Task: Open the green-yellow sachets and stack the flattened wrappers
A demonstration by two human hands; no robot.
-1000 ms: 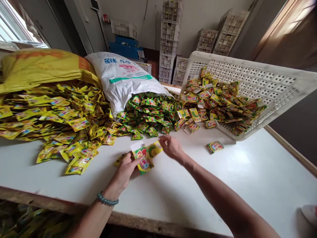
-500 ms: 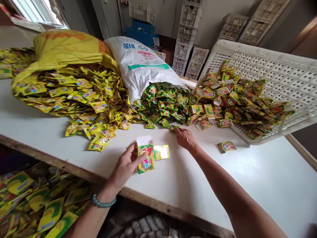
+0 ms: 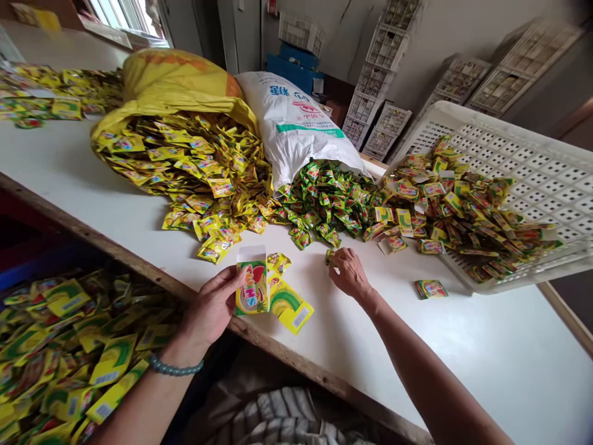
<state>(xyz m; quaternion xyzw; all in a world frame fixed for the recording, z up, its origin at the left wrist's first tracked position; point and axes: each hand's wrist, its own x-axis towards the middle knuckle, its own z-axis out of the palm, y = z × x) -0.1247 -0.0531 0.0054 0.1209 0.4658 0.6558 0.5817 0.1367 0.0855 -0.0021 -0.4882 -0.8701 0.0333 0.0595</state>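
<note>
My left hand (image 3: 215,300) pinches a small green and yellow carton (image 3: 252,285) between thumb and fingers. Its white top flap stands open, and the carton is held upright near the table's front edge. Just right of it, a yellow candy packet (image 3: 279,262) and a flat yellow-green carton (image 3: 291,307) with a barcode lie on the table. My right hand (image 3: 348,272) has its fingers closed on a small green candy packet (image 3: 330,256), mostly covered by the fingertips. This packet is just in front of the pile of green packets (image 3: 324,204).
A yellow sack (image 3: 180,74) spills yellow packets (image 3: 185,161) at the left; a white sack (image 3: 296,117) lies beside it. Filled cartons heap in a tipped white basket (image 3: 523,161) at right. One closed carton (image 3: 430,289) lies apart. Flat cartons (image 3: 69,346) fill a container below left.
The view has turned left. My left hand has shifted the carton leftward, uncovering the yellow packet and more of the flat carton. My right hand has drawn the green packet away from the pile.
</note>
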